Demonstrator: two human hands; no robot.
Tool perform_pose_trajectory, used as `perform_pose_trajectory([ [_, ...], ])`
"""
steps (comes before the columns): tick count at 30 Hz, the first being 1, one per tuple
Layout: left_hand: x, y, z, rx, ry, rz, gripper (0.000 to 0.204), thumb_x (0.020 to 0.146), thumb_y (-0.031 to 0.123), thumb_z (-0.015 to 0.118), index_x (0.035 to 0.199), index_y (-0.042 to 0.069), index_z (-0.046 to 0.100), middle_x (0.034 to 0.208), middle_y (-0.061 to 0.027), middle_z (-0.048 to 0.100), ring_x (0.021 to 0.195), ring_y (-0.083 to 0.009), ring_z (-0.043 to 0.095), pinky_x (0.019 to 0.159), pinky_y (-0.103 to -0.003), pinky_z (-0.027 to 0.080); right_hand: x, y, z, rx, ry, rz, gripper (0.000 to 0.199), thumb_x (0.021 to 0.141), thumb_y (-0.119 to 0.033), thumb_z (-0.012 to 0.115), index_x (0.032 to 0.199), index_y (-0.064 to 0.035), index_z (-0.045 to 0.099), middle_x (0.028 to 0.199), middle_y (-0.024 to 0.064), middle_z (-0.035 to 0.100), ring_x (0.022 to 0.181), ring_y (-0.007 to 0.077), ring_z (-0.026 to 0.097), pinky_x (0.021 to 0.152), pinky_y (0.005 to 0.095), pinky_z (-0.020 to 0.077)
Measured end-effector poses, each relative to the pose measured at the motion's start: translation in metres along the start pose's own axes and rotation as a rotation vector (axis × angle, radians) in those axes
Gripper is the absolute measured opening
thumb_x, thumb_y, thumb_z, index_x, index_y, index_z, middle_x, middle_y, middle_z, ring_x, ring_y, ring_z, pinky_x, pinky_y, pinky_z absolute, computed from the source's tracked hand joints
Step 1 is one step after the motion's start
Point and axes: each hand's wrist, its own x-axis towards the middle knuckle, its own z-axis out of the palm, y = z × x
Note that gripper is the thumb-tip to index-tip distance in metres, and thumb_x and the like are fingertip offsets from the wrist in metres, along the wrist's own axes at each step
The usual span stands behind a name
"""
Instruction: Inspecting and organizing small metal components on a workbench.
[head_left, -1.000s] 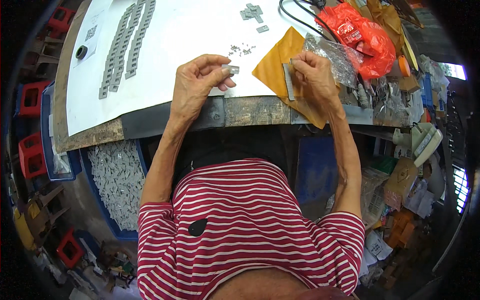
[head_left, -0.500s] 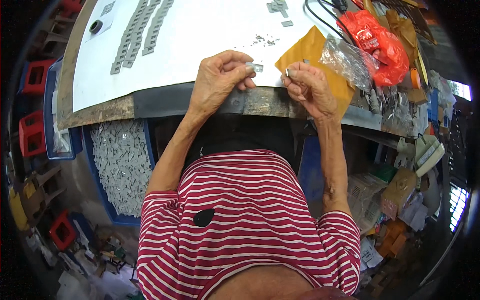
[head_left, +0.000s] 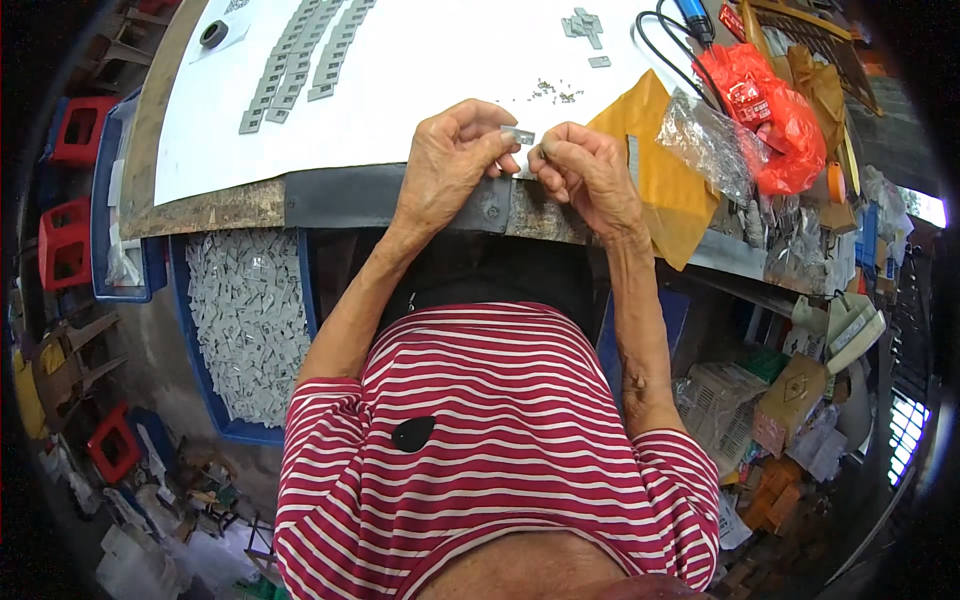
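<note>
My left hand (head_left: pixel 448 165) pinches a small grey flat plate (head_left: pixel 520 136) between thumb and fingertips, just above the table's near edge. Close to the plate's right end is my right hand (head_left: pixel 592 178), its thumb and forefinger pressed together; whatever is between them is too small to make out. Beyond my hands, a scatter of tiny dark parts (head_left: pixel 556 93) lies on the white sheet (head_left: pixel 420 70). Similar grey plates (head_left: pixel 341 52) overlap in long rows at the far left. A small loose heap of plates (head_left: pixel 582 25) lies farther back.
A yellow-brown envelope (head_left: pixel 668 190), clear plastic wrap (head_left: pixel 700 145) and a red plastic bag (head_left: pixel 790 150) crowd the right side, with a black cable (head_left: pixel 650 45) behind. A roll of dark tape (head_left: pixel 214 34) sits far left. Below the table, a blue bin (head_left: pixel 250 434) holds many grey pieces.
My right hand has moved left, up close to the plate in my left hand. The light piece seen in its fingertips before is now hidden. The whole view has shifted slightly.
</note>
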Motion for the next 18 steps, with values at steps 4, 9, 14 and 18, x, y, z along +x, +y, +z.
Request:
perform_pose_trajectory([
  [4,-0.0017,0.004,0.0004,0.037,0.017,-0.033,0.015,0.082,0.007,0.056,0.094,-0.001,0.059,0.069,-0.0048,0.061,0.059,-0.0071,0.057,0.054,-0.017,0.045,0.0033,0.0025,-0.0029,0.045,0.017,-0.027,0.009,0.084,-0.007,0.054,0.084,0.0018,0.055,0.071,0.009,0.06,0.053,0.0076,0.054,0.044,0.0179,0.0439],
  [9,-0.0027,-0.0011,0.0006,0.006,0.002,-0.014,0.014,0.081,0.006,0.056,0.093,0.0,0.06,0.074,-0.0043,0.061,0.064,-0.0078,0.058,0.059,-0.019,0.048,0.0025,0.0011,0.0001,0.048,0.069,-0.074,0.008,0.082,-0.005,0.057,0.086,0.0021,0.055,0.069,0.0082,0.06,0.051,0.007,0.053,0.042,0.0165,0.0426],
  [14,-0.0037,-0.0016,0.0035,0.015,-0.014,0.035,0.013,0.08,0.005,0.057,0.092,-0.001,0.06,0.078,-0.0044,0.061,0.068,-0.0091,0.059,0.063,-0.02,0.049,0.0,0.0009,0.0013,0.023,0.101,-0.115,0.009,0.08,-0.003,0.059,0.087,0.0025,0.056,0.067,0.0077,0.06,0.05,0.0064,0.053,0.042,0.016,0.042],
  [18,-0.0042,-0.0033,0.006,0.058,0.024,0.023,0.013,0.08,0.002,0.056,0.091,-0.003,0.059,0.077,-0.0037,0.061,0.068,-0.0087,0.059,0.062,-0.02,0.049,-0.0011,0.0033,0.0008,-0.05,0.119,-0.127,0.011,0.08,-0.004,0.059,0.088,0.0032,0.056,0.068,0.0076,0.06,0.051,0.0062,0.053,0.042,0.0157,0.0418],
])
